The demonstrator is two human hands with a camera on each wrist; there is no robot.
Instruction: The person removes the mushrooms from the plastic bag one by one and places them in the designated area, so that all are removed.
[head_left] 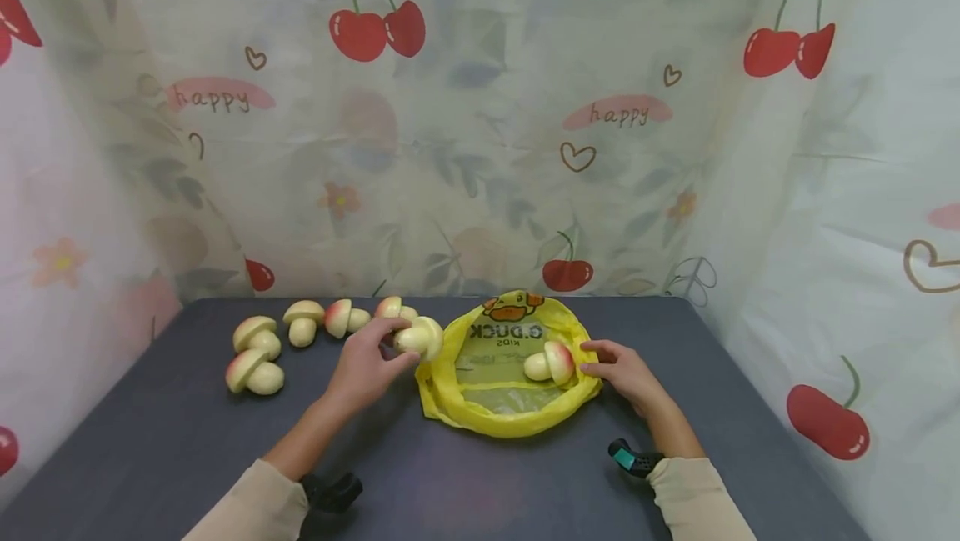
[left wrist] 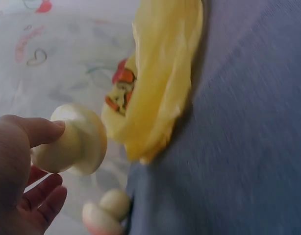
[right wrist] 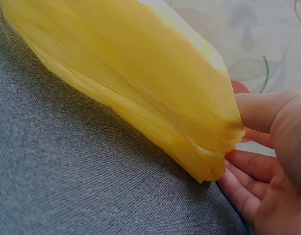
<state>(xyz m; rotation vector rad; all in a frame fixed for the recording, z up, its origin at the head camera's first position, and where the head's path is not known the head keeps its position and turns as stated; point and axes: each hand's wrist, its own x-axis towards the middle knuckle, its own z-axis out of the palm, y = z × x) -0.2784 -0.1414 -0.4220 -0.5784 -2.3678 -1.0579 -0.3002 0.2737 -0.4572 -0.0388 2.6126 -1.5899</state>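
Observation:
My left hand grips a cream toy mushroom just off the left rim of a yellow plastic bag lying open on the dark table. In the left wrist view the thumb presses on the mushroom beside the bag. My right hand pinches the bag's right rim; in the right wrist view the thumb lies over the bag's edge with fingers beneath. A pink-capped mushroom lies inside the bag.
Several more toy mushrooms lie on the table left of the bag, among them one at the far left, one behind it and one near the back edge. A cherry-print curtain closes in the table at the back and sides.

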